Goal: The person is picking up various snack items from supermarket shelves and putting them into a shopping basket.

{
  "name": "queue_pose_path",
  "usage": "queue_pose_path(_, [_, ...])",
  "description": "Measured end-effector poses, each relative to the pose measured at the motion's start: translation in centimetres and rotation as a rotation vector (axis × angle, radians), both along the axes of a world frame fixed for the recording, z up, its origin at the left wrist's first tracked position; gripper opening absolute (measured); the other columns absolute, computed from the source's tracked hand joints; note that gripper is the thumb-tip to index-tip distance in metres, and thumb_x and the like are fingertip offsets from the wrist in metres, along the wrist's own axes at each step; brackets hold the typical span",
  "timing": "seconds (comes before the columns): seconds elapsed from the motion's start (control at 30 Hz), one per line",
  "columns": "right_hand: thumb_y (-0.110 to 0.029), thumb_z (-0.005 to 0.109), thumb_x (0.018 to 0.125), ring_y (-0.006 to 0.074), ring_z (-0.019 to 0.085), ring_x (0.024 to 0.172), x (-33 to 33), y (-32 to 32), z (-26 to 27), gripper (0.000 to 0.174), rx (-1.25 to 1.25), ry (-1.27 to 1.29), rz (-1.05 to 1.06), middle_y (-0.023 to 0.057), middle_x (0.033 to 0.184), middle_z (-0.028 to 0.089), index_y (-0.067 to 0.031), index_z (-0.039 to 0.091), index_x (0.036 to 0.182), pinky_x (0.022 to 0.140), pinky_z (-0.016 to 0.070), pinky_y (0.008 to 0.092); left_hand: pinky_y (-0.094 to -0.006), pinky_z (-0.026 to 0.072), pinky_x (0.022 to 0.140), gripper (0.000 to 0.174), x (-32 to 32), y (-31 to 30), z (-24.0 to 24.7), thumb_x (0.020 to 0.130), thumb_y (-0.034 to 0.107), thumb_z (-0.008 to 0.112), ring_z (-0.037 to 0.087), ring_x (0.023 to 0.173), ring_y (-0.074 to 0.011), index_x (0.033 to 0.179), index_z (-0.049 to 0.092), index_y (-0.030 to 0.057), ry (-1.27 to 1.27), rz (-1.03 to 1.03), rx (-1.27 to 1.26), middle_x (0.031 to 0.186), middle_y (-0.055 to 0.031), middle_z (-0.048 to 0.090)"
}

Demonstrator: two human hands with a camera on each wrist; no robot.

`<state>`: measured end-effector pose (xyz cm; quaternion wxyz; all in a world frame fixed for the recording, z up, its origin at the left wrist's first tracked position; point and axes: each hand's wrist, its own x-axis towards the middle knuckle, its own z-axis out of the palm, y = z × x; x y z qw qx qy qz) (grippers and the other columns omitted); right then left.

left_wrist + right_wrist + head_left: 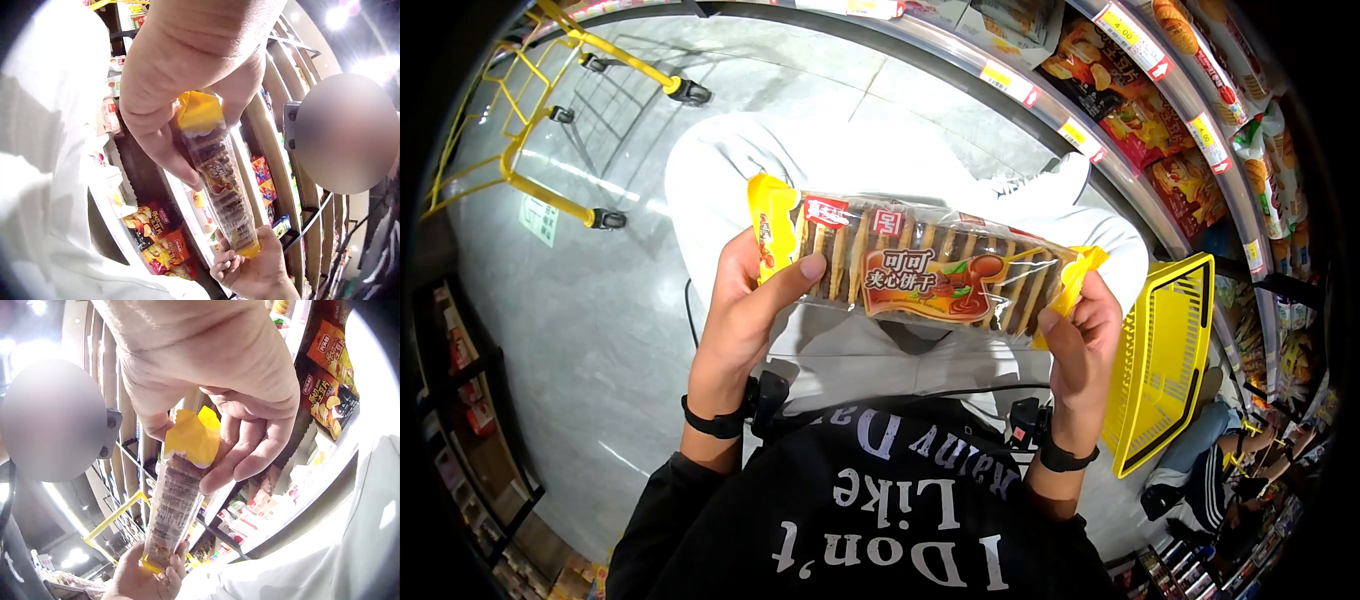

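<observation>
Left hand [745, 320] wraps the left end of the biscuit pack [930, 270], thumb laid across the front and fingers curled behind: a firm grasp, not loose. My right hand [1085, 345] pinches the yellow crimped end on the opposite side, thumb and fingertips closed on the wrapper. The pack spans between the two hands, off any surface, held up in front of my chest and above my white trousers [730, 160]. Its long axis runs hand to hand, dipping a little toward the right hand in the head view, printed face turned up at me. Each hand has one end, so neither is nearer. The left hand covers more of the body, the right hand only the seal flap. Both wrist views agree, with the pack stretching straight away from one palm to the other hand. Yellow basket [1165, 360] sits just outside the right hand, apart from the pack. Past both sets of fingertips is a shelf [1040, 95] with chip bags [1135, 125]. Yellow cart [550, 110] stands well apart, out beyond the left hand.
</observation>
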<state>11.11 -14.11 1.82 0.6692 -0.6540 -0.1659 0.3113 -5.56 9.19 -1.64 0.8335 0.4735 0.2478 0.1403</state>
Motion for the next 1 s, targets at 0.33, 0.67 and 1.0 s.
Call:
queue_pose_path(0.33, [0.004, 0.065, 0.086, 0.0014, 0.055, 0.070, -0.5, 0.5, 0.9, 0.034, 0.074, 0.133, -0.115, 0.0040, 0.094, 0.070, 0.0057, 0.055, 0.119, 0.054, 0.0352, 0.0146, -0.0372, 0.0499, 0.098, 0.053, 0.6, 0.5, 0.3, 0.091, 0.020, 0.065, 0.063, 0.111, -0.0217, 0.133, 0.048, -0.0065, -0.137, 0.084, -0.167, 0.125, -0.0155, 0.063])
queue_pose_path(0.67, [0.003, 0.075, 0.081, 0.0162, 0.061, 0.108, -2.2, 2.3, 0.1, 0.056, 0.065, -0.141, 0.044, 0.0146, 0.124, 0.064, 0.0054, 0.049, 0.130, 0.096, 0.0467, 0.0299, -0.0373, 0.0593, 0.083, 0.041, 3.1, -1.1, -0.7, 0.099, 0.020, 0.060, 0.068, 0.100, -0.0219, 0.130, 0.048, -0.0043, -0.133, -0.132, -0.154, 0.120, -0.0158, 0.065])
queue_pose_path(1.0, [0.007, 0.066, 0.084, 0.0235, 0.067, 0.100, -0.3, 1.3, 1.6, 0.047, 0.124, -0.167, 0.049, 0.0235, 0.120, 0.065, 0.0048, 0.048, 0.127, 0.091, 0.0497, 0.0322, -0.0267, 0.0624, 0.074, 0.038, 8.3, 11.1, 2.6, 0.104, 0.029, 0.052, 0.070, 0.089, -0.0176, 0.127, 0.051, -0.0011, -0.237, 0.140, -0.077, 0.112, -0.0130, 0.067])
